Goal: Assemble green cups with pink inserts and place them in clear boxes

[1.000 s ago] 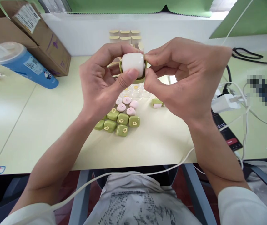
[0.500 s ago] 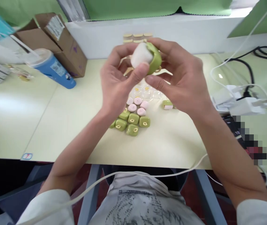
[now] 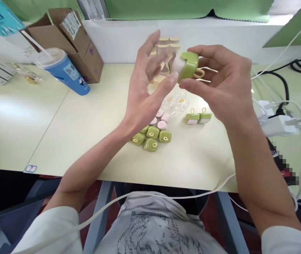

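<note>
My right hand (image 3: 216, 77) pinches a small case with a green lid (image 3: 191, 63), a whitish body and a cream loop, held above the table. My left hand (image 3: 150, 84) is open beside it, its fingers raised and spread; the thumb tip is at the white body, and whether it touches I cannot tell. Below, several green lids (image 3: 153, 132) with cream loops lie on the table next to several pale pink rounded pieces (image 3: 162, 125), partly hidden by my left hand. To the right stand two green-and-white cases (image 3: 192, 118) side by side with loops up.
Behind my hands are a clear plastic tray (image 3: 177, 102) and a cream divided box (image 3: 163, 46). On the left stand a blue cup (image 3: 63, 72), a cardboard box (image 3: 87, 53) and a bottle (image 3: 1, 21). White chargers (image 3: 280, 123) and cables lie on the right.
The case has moved right and turned, its loop now pointing right. My left hand's fingers have let go and spread. Both standing cases now show fully.
</note>
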A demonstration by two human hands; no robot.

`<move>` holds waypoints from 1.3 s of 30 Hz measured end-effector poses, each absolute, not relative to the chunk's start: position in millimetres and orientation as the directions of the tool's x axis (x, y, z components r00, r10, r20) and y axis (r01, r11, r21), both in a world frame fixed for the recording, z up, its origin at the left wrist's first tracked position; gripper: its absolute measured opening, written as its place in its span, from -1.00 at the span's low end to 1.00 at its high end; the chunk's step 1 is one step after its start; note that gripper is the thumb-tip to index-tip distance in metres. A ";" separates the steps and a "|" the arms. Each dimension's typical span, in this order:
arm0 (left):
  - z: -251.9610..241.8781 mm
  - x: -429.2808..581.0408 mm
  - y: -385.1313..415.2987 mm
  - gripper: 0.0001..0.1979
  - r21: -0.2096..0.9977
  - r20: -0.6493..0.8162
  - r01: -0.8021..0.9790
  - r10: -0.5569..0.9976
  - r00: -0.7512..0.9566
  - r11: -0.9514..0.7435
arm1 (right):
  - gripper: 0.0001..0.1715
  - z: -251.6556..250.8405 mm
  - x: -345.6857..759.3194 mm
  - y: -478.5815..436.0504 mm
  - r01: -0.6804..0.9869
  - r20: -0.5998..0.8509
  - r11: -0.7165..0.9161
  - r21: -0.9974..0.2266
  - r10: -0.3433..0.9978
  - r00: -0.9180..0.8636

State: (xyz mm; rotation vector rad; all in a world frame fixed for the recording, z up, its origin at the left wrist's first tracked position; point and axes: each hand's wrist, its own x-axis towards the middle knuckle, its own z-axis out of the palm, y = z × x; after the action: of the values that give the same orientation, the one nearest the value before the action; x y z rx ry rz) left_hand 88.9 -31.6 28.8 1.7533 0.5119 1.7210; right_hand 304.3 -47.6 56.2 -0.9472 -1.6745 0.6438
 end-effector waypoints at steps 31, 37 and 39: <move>42.8 61.8 -24.0 -0.72 0.874 0.428 0.268 0.903 -0.026 -0.406 | -0.52 72.2 337.5 -43.9 0.709 0.258 0.525 -0.471 0.851 -0.458; 51.9 71.0 -32.8 -0.57 0.810 0.421 0.443 0.907 0.019 -0.385 | -0.58 56.0 338.3 -30.6 0.830 -0.203 0.478 -0.288 0.816 -0.541; 50.9 71.4 -31.1 -0.52 0.791 0.413 0.466 0.908 0.070 -0.396 | -0.64 49.5 334.1 -28.2 0.840 -0.257 0.471 -0.270 0.805 -0.534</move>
State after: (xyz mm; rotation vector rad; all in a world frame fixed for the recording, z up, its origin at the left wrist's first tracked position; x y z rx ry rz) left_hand 71.4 -31.1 50.9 1.8979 1.3608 1.2827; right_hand 334.1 -28.2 49.5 -1.5558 -2.7740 0.5959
